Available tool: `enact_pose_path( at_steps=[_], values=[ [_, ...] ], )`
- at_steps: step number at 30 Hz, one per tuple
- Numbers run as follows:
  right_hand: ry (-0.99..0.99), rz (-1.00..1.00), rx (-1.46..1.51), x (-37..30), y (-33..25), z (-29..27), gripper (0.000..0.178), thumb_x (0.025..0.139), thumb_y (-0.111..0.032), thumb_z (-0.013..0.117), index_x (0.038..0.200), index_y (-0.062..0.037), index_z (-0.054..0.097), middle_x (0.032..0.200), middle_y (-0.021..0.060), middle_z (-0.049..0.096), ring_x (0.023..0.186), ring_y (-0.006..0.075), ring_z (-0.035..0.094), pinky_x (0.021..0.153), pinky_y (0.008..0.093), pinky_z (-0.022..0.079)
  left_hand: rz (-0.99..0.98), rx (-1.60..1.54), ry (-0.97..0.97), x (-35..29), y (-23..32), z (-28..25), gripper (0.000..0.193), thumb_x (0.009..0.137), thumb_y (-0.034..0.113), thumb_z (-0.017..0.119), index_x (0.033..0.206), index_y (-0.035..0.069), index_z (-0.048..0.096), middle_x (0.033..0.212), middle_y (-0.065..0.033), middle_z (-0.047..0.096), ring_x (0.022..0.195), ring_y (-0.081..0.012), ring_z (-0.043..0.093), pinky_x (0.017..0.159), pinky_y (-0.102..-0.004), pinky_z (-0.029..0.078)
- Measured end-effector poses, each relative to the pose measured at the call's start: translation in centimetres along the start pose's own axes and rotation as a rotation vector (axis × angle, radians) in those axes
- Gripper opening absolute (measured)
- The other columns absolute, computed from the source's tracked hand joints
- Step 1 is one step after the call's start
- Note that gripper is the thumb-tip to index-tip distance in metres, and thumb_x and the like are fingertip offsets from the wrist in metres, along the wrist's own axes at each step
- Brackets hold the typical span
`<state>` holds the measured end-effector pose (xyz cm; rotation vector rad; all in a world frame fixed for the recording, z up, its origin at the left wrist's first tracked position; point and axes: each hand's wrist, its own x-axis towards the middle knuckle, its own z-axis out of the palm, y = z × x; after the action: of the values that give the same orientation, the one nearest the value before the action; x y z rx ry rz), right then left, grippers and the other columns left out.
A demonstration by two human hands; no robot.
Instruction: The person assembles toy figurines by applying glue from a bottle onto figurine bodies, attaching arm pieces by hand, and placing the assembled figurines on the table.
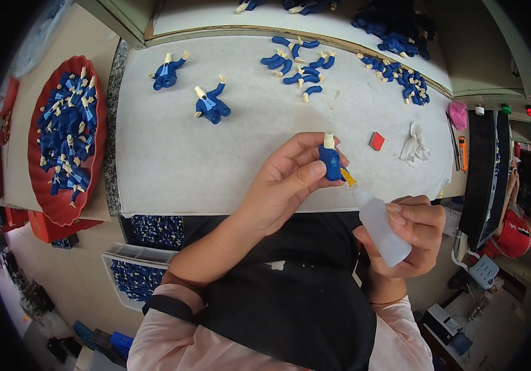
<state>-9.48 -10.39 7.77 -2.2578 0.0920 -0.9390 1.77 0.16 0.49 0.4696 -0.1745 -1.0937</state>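
Note:
Between the fingers of my left hand (290, 176) is a blue figurine torso (330, 162) with a cream neck piece pointing up. My right hand (415, 232) is closed round a whitish squeeze bottle (382, 230), tilted so that its yellow nozzle tip (348, 177) meets or nearly meets the torso's lower right side. Beyond my hands, two torsos with a raised arm, one farther (165, 73) and one nearer (213, 105), rest on the white work surface (160, 154). Several loose blue arms with cream hands (296, 65) lie at the far middle.
A red scalloped tray (61, 210) heaped with figurine parts is at left. More small arms (404, 80) lie far right. A red block (377, 141), crumpled tissue (414, 145) and orange cutter (463, 153) lie right. Bins of blue parts (135, 279) stand lower left; another person (516, 229) is far right.

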Motion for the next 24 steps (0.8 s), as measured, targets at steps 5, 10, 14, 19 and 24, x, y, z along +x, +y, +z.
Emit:
enact_pose_path(
  at_steps=[5, 10, 14, 19, 24],
  values=[
    [0.008, 0.021, 0.029, 0.07, -0.01, 0.01, 0.049, 0.045, -0.006, 0.082, 0.086, -0.0042, 0.054, 0.079, 0.0094, 0.053, 0.058, 0.0188, 0.054, 0.049, 0.0248, 0.041, -0.004, 0.007, 0.002, -0.02, 0.11, -0.01, 0.033, 0.084, 0.012, 0.048, 0.115, 0.005, 0.04, 0.105, -0.012, 0.05, 0.104, -0.0233, 0.048, 0.086, -0.0353, 0.042],
    [-0.006, 0.051, 0.014, -0.03, 0.07, 0.05, 0.041, 0.056, -0.015, 0.078, 0.084, -0.0036, 0.051, 0.077, 0.0068, 0.047, 0.063, 0.0149, 0.05, 0.055, 0.0245, 0.044, -0.03, 0.045, -0.033, 0.08, 0.39, 0.21, 0.034, 0.084, 0.016, 0.048, 0.116, 0.005, 0.04, 0.102, -0.0127, 0.051, 0.102, -0.0232, 0.049, 0.086, -0.0317, 0.04],
    [0.004, 0.041, 0.027, 0.06, 0.23, 0.18, 0.041, 0.056, -0.015, 0.079, 0.084, -0.0035, 0.051, 0.077, 0.0069, 0.047, 0.063, 0.0147, 0.05, 0.055, 0.0246, 0.044, -0.049, 0.046, -0.034, 0.05, 0.46, 0.3, 0.035, 0.084, 0.018, 0.048, 0.115, 0.005, 0.04, 0.102, -0.0125, 0.051, 0.101, -0.0225, 0.05, 0.086, -0.0315, 0.039],
    [0.01, 0.026, 0.029, 0.09, 0.31, 0.28, 0.042, 0.056, -0.015, 0.078, 0.084, -0.0036, 0.051, 0.077, 0.007, 0.047, 0.063, 0.0148, 0.051, 0.055, 0.0249, 0.044, -0.071, 0.053, -0.043, 0.02, 0.49, 0.29, 0.033, 0.085, 0.018, 0.048, 0.113, 0.004, 0.041, 0.1, -0.0119, 0.052, 0.1, -0.0205, 0.05, 0.087, -0.0312, 0.038],
    [0.017, 0.028, 0.014, 0.09, 0.29, 0.35, 0.041, 0.056, -0.016, 0.078, 0.084, -0.0039, 0.05, 0.077, 0.0068, 0.047, 0.063, 0.0148, 0.051, 0.055, 0.0253, 0.044, -0.063, 0.049, -0.026, -0.09, 0.18, 0.17, 0.032, 0.085, 0.017, 0.047, 0.113, 0.004, 0.041, 0.099, -0.0119, 0.052, 0.099, -0.0199, 0.05, 0.087, -0.0309, 0.037]
  ],
)
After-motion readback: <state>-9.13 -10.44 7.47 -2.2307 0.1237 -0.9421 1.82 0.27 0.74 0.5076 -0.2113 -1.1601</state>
